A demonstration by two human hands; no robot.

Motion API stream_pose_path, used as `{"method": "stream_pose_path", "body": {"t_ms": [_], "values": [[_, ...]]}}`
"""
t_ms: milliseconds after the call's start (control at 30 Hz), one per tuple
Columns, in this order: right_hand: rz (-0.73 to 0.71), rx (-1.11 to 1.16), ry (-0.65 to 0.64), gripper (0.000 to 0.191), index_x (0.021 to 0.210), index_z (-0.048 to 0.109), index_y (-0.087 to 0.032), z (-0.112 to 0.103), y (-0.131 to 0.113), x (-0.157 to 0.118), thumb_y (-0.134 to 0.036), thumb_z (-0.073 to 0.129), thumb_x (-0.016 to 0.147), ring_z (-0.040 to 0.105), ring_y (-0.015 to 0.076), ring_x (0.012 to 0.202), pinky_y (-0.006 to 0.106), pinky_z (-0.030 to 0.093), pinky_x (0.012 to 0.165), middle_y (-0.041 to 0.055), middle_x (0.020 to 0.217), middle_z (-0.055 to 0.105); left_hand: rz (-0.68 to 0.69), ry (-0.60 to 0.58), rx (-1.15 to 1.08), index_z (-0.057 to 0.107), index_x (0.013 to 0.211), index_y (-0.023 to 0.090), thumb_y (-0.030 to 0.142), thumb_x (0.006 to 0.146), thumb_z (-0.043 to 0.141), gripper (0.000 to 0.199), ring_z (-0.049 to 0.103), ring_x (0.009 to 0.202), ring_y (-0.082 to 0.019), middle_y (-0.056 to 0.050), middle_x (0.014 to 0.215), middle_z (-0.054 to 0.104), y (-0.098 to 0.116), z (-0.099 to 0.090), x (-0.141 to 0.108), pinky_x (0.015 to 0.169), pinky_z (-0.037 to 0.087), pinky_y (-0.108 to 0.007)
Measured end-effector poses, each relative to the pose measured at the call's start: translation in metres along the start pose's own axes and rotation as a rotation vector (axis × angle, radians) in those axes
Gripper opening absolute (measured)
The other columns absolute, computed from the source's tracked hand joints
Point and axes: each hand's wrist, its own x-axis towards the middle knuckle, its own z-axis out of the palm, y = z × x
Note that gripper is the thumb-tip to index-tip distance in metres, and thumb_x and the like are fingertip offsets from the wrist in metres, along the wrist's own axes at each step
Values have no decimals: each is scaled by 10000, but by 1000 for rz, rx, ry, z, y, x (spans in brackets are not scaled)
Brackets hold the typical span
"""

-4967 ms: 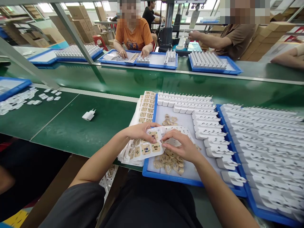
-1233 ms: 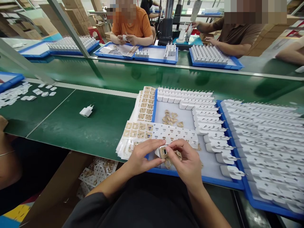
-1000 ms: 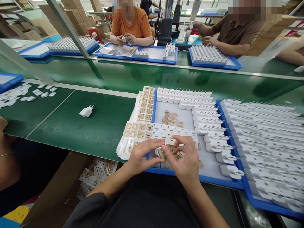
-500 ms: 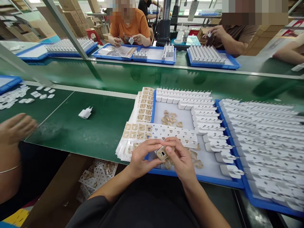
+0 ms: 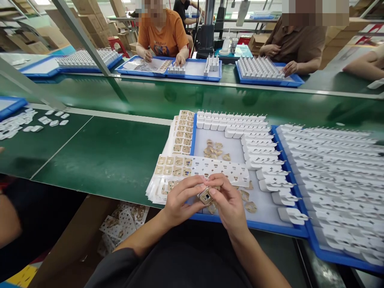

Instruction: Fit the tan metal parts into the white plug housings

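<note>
A small white charger (image 5: 205, 196) with a tan sticker on its face is held between both hands over the near edge of a blue tray (image 5: 261, 227). My left hand (image 5: 181, 196) grips it from the left, fingers curled. My right hand (image 5: 229, 202) closes on it from the right, thumb pressed on the sticker face. Just beyond the hands lies a sheet of tan stickers (image 5: 222, 168), partly peeled. Loose tan pieces (image 5: 213, 150) are scattered in the tray. Rows of white chargers (image 5: 258, 148) with pins line its back and right side.
A second blue tray full of chargers (image 5: 336, 180) stands at the right. Sticker sheets (image 5: 183, 136) are stacked left of the tray. White parts (image 5: 18, 122) lie far left. Across the green table, people work at other trays (image 5: 198, 72). Discarded sheets (image 5: 123, 224) fill a box below.
The lone charger on the green table at left is gone, and the neighbouring person's hand has withdrawn left. People opposite have lowered hands to their trays. My hands have barely moved.
</note>
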Motion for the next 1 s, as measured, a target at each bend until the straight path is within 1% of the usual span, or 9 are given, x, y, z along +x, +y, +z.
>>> {"method": "stream_pose_path", "body": {"t_ms": [100, 267, 367, 433, 600, 700, 800, 900, 1000], "values": [[-5, 15, 12, 99, 890, 780, -277, 1, -3, 0, -266, 682, 874, 638, 205, 919, 310, 549, 737, 55, 954, 641, 34, -9, 24, 580, 1325, 202, 151, 848, 771, 517, 691, 1175, -248, -151, 1229, 709, -2, 0, -2, 1004, 601, -439], [11, 25, 1, 117, 863, 793, -285, -1, -4, 0, -248, 682, 872, 631, 187, 849, 299, 538, 697, 41, 922, 639, 78, -15, 44, 578, 1331, 184, 120, 820, 791, 558, 678, 1196, -260, -149, 1222, 711, -3, 0, -5, 1018, 598, -456], [19, 37, -25, 151, 903, 807, -300, -4, -2, -1, -246, 667, 886, 635, 189, 875, 307, 537, 731, 43, 943, 645, 62, -4, 14, 585, 1317, 176, 132, 804, 811, 562, 685, 1183, -254, -150, 1212, 717, -2, 0, -4, 1012, 602, -443], [21, 42, -27, 161, 920, 808, -300, -5, -1, -1, -244, 660, 889, 639, 194, 902, 312, 537, 748, 47, 957, 648, 48, -8, 6, 577, 1327, 189, 150, 820, 801, 556, 689, 1178, -251, -143, 1214, 719, -2, 0, -3, 1004, 606, -447], [1, 42, 14, 93, 849, 775, -270, -2, -5, 1, -240, 687, 856, 637, 194, 864, 307, 536, 716, 40, 914, 641, 75, -28, 49, 565, 1343, 205, 161, 864, 759, 519, 681, 1200, -250, -128, 1231, 714, -1, 0, -2, 1005, 605, -463], [-31, 9, 21, 93, 834, 758, -265, 0, -10, 2, -219, 678, 850, 632, 188, 854, 299, 535, 715, 33, 892, 630, 97, -35, 92, 573, 1333, 195, 178, 883, 741, 481, 677, 1205, -252, -131, 1222, 719, -1, 0, -3, 995, 612, -457], [-41, -18, 19, 88, 828, 750, -262, -1, -9, 1, -213, 680, 849, 624, 186, 840, 291, 525, 695, 32, 878, 622, 115, -45, 131, 584, 1327, 191, 185, 897, 726, 453, 673, 1211, -252, -127, 1207, 727, -1, 0, -3, 985, 618, -446], [-15, 16, -9, 90, 869, 776, -274, -5, -2, 0, -248, 690, 871, 635, 195, 880, 313, 532, 744, 40, 918, 646, 87, -27, 90, 579, 1329, 196, 190, 878, 752, 483, 685, 1191, -247, -123, 1204, 728, -1, 0, -3, 993, 614, -452], [9, 33, -42, 139, 938, 801, -296, -10, 4, -2, -277, 667, 907, 650, 211, 947, 351, 538, 819, 50, 981, 669, 47, -26, 18, 594, 1302, 175, 192, 840, 791, 502, 695, 1169, -246, -141, 1187, 730, 0, -1, -3, 1001, 608, -434]]}}
